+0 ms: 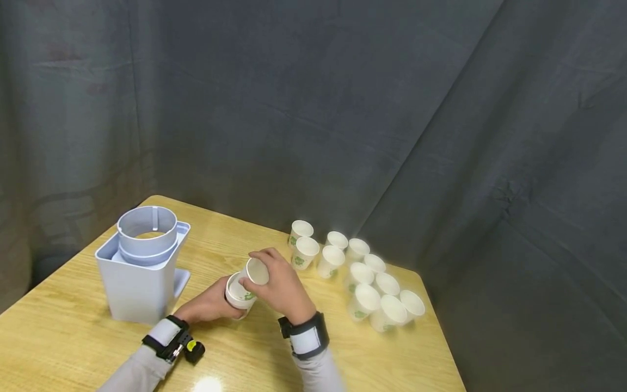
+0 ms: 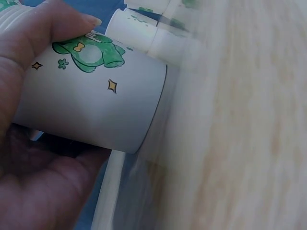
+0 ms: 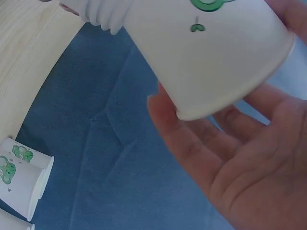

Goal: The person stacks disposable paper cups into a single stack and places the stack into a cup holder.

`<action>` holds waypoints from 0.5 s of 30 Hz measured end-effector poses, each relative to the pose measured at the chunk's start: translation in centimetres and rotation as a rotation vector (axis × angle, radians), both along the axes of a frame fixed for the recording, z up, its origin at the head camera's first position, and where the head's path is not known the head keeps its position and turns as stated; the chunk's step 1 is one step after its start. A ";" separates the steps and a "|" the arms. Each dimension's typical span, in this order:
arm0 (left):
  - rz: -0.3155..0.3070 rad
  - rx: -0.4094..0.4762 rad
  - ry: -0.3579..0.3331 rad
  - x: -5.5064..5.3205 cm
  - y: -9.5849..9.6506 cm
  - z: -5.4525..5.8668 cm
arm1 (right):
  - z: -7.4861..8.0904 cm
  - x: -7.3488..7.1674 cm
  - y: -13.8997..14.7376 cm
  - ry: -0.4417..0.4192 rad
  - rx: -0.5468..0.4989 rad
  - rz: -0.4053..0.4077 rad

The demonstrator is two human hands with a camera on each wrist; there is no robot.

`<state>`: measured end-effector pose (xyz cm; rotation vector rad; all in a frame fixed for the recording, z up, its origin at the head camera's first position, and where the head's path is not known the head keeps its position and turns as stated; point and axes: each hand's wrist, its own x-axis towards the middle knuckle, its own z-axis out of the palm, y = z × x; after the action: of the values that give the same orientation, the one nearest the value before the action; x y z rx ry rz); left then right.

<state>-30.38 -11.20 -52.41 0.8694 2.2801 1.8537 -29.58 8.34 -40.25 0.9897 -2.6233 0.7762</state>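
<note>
My left hand (image 1: pixel 213 302) grips a short stack of white paper cups (image 1: pixel 232 298), mouth up and tilted, over the middle of the table. In the left wrist view the thumb lies along the lowest cup (image 2: pixel 105 96), which carries a green cartoon animal print. A single paper cup (image 1: pixel 257 271) is pinched near its rim by my right hand (image 1: pixel 284 283). Its narrow base reaches into the mouth of the stack. The right wrist view shows this cup (image 3: pixel 211 62) with several stacked rims (image 3: pixel 103 12) behind it, and the right fingers around its wide end.
Several upright paper cups (image 1: pixel 366 299) stand grouped on the right and back of the wooden table (image 1: pixel 235 365). To the left is a pale square container (image 1: pixel 137 288) with a round collar (image 1: pixel 148 247) on top. Dark curtain (image 1: pixel 294 109) hangs behind.
</note>
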 end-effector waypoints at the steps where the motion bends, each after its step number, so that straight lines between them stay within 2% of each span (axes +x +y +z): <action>1: 0.000 0.001 -0.003 0.0 0.0 0.0 | 0.0 0.1 0.0 0.002 0.010 0.005; 9: -0.005 0.006 -0.015 0.0 0.0 0.0 | -0.2 0.4 -0.2 -0.021 0.063 -0.003; 15: -0.030 0.015 -0.031 -0.1 -0.2 -0.1 | -0.4 0.4 -0.7 -0.018 0.109 0.038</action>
<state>-30.50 -11.36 -52.53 0.8658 2.2261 1.8608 -29.22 7.64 -40.70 1.0693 -2.6948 0.6597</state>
